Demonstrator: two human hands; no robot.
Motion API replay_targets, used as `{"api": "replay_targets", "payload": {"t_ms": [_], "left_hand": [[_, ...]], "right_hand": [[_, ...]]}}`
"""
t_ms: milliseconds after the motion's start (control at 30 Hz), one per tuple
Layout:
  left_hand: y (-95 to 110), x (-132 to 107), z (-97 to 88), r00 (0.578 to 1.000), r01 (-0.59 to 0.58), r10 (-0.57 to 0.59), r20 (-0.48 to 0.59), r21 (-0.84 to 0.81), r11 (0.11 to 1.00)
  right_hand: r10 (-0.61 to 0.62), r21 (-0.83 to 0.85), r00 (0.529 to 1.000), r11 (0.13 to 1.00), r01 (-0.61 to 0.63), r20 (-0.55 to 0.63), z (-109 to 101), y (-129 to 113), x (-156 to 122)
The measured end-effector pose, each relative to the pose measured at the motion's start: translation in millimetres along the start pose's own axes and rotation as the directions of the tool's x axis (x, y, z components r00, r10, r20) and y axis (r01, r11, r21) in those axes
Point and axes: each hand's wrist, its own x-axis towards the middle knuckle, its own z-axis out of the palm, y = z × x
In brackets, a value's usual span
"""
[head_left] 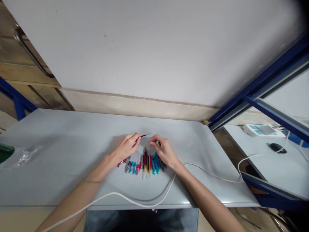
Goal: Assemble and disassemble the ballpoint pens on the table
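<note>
My left hand (126, 146) is closed around a thin dark pen refill (145, 135), whose pale tip points right toward my other hand. Thumb and fingertips meet on my right hand (165, 150), just beside that tip; whatever they pinch is too small to make out. Below both hands lies a row of pen refills (146, 161) in black and red with yellowish ends. To their left are clear pen barrels with coloured grips (131, 168) in grey, blue and pink. Blue pen parts (155, 165) and a few dark ones lie on the right, partly under my right hand.
A white cable (116, 194) crosses the grey table (72, 145) near its front edge. At far left lies a clear plastic bag (23, 158) with something green. A wall stands behind; a blue frame (241, 87) rises on the right, beyond it a mouse (277, 148) and power strip (251, 130).
</note>
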Motion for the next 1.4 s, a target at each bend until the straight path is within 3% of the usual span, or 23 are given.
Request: {"api": "replay_targets", "payload": {"t_ms": [67,133,267,433,700,833,967,1167,1400], "left_hand": [[2,0,-0.8,1.0,-0.029,0.029,0.001,0.012,1.0],[3,0,-0.7,0.998,-0.067,0.067,0.006,0.018,0.998],[5,0,0.6,0.993,-0.117,0.116,0.014,0.025,0.993],[5,0,0.3,0.993,-0.119,0.119,0.008,0.035,0.992],[3,-1,3.2,0.988,-0.151,0.15,0.021,0.064,0.986],[4,-4,5.6,0.985,-0.168,0.162,0.056,0.121,0.978],[7,-7,8.0,0.98,-0.193,0.181,0.085,0.157,0.969],[13,-5,6.5,0.976,-0.212,0.2,0.084,0.178,0.961],[18,-2,2.2,0.978,-0.187,0.163,0.13,0.201,0.962]], "right_hand": [[0.095,0.089,0.985,0.993,-0.083,-0.141,-5,4,2],[0.146,0.185,0.969,0.977,-0.108,-0.201,-8,7,5],[0.175,0.339,0.97,0.934,-0.11,-0.17,-9,7,7],[0.19,0.384,0.966,0.916,-0.111,-0.174,-8,4,6],[0.143,0.334,0.983,0.937,-0.097,-0.116,-8,3,5],[0.074,0.136,0.993,0.989,-0.061,-0.092,-4,3,3],[0.08,0.013,0.995,0.997,-0.08,-0.052,-4,3,2],[0.15,0.068,0.989,0.986,-0.15,0.005,-3,-1,1],[0.137,0.105,0.988,0.984,-0.144,0.069,0,-5,0]]}}
